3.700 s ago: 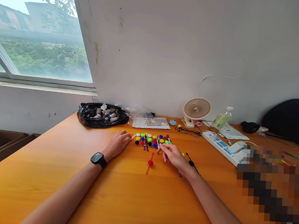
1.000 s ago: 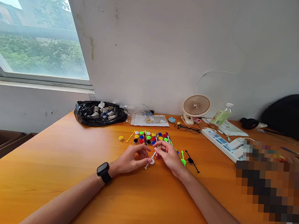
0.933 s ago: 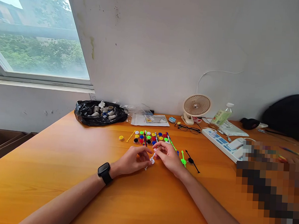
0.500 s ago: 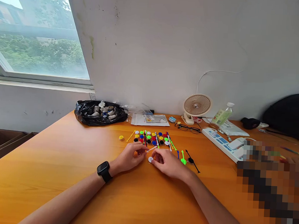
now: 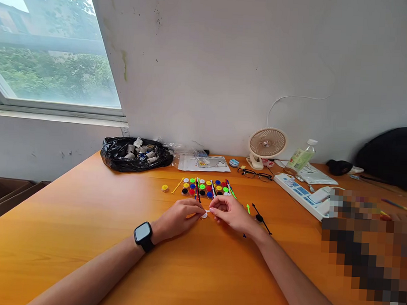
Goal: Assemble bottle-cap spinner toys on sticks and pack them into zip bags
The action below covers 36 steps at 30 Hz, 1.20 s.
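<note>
The right hand (image 5: 230, 215) pinches a white arrow (image 5: 207, 211), its long axis running sideways over a white disc (image 5: 204, 215) on the table (image 5: 183, 279), toward the left hand (image 5: 180, 216). Which way its head points is hidden. The left hand's grip is narrow; what it holds cannot be told.

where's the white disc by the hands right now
In the head view, the white disc is below centre, between the left hand and right hand, nearer the camera than the coloured discs.
</note>
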{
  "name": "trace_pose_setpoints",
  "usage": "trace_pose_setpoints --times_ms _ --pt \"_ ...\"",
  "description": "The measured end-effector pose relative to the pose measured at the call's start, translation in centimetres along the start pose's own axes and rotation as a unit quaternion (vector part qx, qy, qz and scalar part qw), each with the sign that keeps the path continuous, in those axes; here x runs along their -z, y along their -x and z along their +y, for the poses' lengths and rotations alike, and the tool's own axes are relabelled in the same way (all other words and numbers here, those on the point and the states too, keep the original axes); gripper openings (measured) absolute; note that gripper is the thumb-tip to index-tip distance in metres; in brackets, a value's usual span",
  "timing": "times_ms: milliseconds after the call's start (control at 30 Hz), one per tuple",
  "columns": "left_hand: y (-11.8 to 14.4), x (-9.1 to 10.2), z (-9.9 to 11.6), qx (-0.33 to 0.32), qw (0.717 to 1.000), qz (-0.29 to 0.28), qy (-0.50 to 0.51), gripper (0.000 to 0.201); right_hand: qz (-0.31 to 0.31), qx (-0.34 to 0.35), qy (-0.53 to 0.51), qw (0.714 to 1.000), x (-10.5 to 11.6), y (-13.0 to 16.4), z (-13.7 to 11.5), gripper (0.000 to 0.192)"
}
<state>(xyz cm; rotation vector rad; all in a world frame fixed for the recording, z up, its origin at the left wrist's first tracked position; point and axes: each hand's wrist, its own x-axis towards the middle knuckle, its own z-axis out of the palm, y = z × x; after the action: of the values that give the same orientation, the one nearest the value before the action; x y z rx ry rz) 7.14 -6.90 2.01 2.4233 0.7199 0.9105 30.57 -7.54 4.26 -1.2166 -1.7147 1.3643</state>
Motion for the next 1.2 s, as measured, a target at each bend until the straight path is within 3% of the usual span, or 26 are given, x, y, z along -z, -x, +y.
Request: trace_pose_setpoints --times_ms 133,300,467,700,1200 --pt "-0.1 0.2 0.4 0.019 0.999 -0.031 -0.01 0.027 0.018 -0.016 0.028 0.999 -0.1 -0.3 0.8 0.022" --pt "0.1 0.3 0.1 0.018 1.0 -0.023 -0.009 0.025 0.038 0.038 0.086 0.995 -0.4 -0.7 1.2 0.013" --pt "0.2 0.4 -0.1 0.019 1.0 -0.002 -0.014 0.024 0.043 0.062 0.079 0.994 -0.8 -0.6 0.9 0.014" --pt "0.4 0.4 -0.4 0.021 0.999 -0.023 -0.02 0.027 0.051 0.062 0.108 0.991 -1.2 -0.6 1.0 0.009" --pt "0.4 0.4 -0.3 0.007 0.999 -0.023 -0.028 0.027 0.048 0.092 0.251 0.963 -1.5 0.4 -0.3 0.015"
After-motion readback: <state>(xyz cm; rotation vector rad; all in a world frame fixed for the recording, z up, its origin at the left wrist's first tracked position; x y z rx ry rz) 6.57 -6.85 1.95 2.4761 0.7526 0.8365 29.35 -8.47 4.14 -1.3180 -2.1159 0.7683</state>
